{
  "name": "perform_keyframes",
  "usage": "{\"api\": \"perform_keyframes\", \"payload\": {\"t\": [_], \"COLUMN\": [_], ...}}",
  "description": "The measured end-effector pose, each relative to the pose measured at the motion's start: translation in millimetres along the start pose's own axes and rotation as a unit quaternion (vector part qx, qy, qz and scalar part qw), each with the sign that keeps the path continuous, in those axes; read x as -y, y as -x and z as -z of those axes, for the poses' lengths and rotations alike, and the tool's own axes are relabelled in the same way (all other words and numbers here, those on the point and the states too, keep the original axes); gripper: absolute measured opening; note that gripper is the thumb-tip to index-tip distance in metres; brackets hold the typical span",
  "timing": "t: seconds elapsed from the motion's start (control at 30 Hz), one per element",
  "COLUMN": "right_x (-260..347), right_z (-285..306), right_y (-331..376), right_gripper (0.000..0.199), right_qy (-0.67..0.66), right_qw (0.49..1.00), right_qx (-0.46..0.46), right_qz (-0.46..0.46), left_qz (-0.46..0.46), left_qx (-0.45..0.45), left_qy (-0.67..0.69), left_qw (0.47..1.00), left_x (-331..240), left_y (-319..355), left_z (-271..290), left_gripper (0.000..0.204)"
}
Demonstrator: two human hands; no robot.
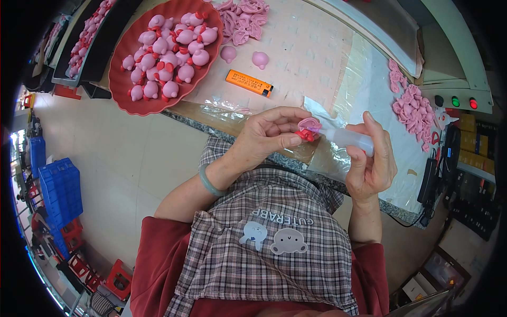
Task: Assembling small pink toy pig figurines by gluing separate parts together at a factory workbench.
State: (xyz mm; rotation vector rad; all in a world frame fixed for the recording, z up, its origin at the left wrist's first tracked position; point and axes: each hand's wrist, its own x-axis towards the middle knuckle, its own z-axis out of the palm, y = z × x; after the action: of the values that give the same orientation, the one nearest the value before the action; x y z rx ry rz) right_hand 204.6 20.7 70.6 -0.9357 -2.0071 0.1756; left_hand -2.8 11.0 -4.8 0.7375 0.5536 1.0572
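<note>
My left hand (264, 134) pinches a small pink and red plastic figure part (308, 127) between thumb and fingers, over the front edge of the table. The part has a hollow pink shell on top and glossy red pieces below. In my right hand (374, 166) is a translucent squeeze bottle (349, 139), lying almost level. Its narrow nozzle points left and reaches the pink shell; whether it touches is too small to tell. Beyond my hands lie two round pink parts (260, 59) and an orange block with dark ends (248, 83).
A red scalloped bowl (117, 87) of pink and red figures stands at the far left. Piles of hollow pink parts lie at the back (244, 22) and right (413, 112). A machine housing with lit green and red buttons (455, 101) borders the right. Blue crates (60, 185) stand left.
</note>
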Motion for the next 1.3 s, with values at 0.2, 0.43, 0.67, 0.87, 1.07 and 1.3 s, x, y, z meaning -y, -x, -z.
{"api": "perform_keyframes", "payload": {"t": [0.2,0.43,0.67,0.87,1.07,1.3], "right_x": [0.5,1.5,-0.8,-2.0,-2.1,-1.6], "right_z": [-1.1,-0.9,0.0,-0.5,-0.1,2.4], "right_y": [-0.2,-1.2,0.8,0.1,1.5,2.4], "right_gripper": [0.048,0.046,0.047,0.047,0.047,0.047], "right_qy": [-0.003,0.004,-0.005,0.001,0.001,0.013], "right_qw": [1.000,1.000,1.000,1.000,1.000,0.999], "right_qx": [0.000,0.008,-0.004,-0.002,0.001,-0.003], "right_qz": [-0.007,-0.006,-0.006,-0.005,-0.010,-0.029], "left_qz": [0.002,0.005,0.007,0.000,0.005,0.002], "left_qx": [0.003,0.006,0.005,0.012,0.012,0.010], "left_qy": [0.001,0.003,-0.001,-0.007,-0.007,-0.008], "left_qw": [1.000,1.000,1.000,1.000,1.000,1.000], "left_x": [0.1,1.1,0.9,0.3,0.5,-0.5], "left_y": [-0.1,0.0,0.0,-0.4,-0.3,0.1], "left_z": [0.4,0.5,0.2,0.5,0.6,-0.3], "left_gripper": [0.047,0.046,0.046,0.046,0.046,0.045]}}
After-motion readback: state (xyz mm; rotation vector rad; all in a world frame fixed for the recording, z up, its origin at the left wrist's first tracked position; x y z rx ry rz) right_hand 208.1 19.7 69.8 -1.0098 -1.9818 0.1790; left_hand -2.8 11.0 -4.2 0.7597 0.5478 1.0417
